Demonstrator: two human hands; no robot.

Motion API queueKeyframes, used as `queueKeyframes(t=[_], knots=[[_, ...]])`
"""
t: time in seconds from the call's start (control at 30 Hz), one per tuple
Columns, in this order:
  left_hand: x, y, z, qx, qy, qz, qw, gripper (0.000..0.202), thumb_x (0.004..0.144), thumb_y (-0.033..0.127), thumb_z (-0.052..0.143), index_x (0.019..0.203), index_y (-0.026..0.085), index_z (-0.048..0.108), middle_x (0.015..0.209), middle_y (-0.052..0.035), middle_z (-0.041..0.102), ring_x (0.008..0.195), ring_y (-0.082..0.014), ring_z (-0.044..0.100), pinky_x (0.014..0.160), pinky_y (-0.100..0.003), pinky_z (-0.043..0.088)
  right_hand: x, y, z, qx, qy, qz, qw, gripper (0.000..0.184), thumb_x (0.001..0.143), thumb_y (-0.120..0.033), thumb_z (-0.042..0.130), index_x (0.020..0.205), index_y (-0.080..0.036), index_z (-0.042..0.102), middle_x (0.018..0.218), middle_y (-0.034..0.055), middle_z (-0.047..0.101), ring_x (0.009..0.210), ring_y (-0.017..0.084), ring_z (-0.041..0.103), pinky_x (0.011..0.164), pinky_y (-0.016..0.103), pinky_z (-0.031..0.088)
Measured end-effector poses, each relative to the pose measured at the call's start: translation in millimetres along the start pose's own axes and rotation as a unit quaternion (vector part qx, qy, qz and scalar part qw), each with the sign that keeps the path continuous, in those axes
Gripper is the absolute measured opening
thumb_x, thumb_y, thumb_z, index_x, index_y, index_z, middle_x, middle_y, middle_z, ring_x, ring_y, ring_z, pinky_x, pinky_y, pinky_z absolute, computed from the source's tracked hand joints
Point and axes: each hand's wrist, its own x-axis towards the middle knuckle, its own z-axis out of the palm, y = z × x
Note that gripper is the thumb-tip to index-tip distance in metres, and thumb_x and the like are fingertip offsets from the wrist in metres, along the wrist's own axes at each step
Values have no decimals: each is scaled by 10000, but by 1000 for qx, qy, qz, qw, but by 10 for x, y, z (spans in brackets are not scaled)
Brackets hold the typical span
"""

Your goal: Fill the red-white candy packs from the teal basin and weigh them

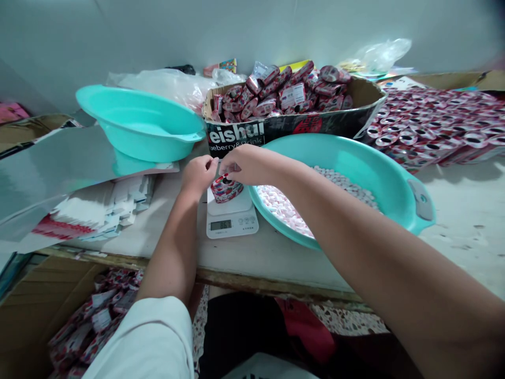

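Note:
A small printed candy box [228,190], red and white with an opening at its top, stands on the white digital scale [232,228]. The scale's display shows digits I read as 86 and a last one that is unclear. Just above and left of the box, my left hand [199,172] is closed, thumb against the fingers; what it pinches, if anything, is hidden. My right hand [249,164] bends over the box top with curled fingers drawn together at the opening. Anything between those fingertips is too small to name. White tablet candies [282,209] lie in a turquoise basin [394,171] under my right forearm.
Behind the scale, a black carton [331,123] holds many filled-looking boxes [272,95]. Rows of open boxes [434,126] stand at right. An empty turquoise basin [150,123] and flat white cartons [114,208] are at left. Below the table edge, a cardboard box [35,310] holds more boxes.

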Motion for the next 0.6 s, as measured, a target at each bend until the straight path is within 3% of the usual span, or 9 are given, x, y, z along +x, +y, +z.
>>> queueKeyframes(t=[0.23, 0.43, 0.6], knots=[[2, 11, -15, -7, 1, 4, 1000, 343, 999, 369, 471, 870, 174, 722, 923, -95, 740, 814, -223, 614, 612, -310, 299, 2, 41, 11, -21, 26, 11, 999, 363, 828, -40, 542, 1074, -193, 762, 1023, 44, 735, 861, 160, 606, 743, 263, 388], [3, -12, -8, -16, 10, 15, 1000, 358, 1001, 379, 465, 819, 175, 696, 862, -83, 719, 770, -204, 580, 604, -309, 281, 29, 88, 11, -45, 55, 25, 997, 355, 864, -78, 497, 1087, -168, 758, 1067, 62, 728, 934, 188, 624, 789, 269, 403], [9, -35, 8, -17, 17, 20, 1000, 375, 1004, 389, 456, 781, 175, 667, 827, -76, 701, 749, -196, 565, 610, -311, 280, 6, 162, -1, -60, 94, 112, 987, 331, 810, -74, 525, 1027, -174, 753, 1010, 89, 704, 918, 227, 617, 748, 294, 423]])
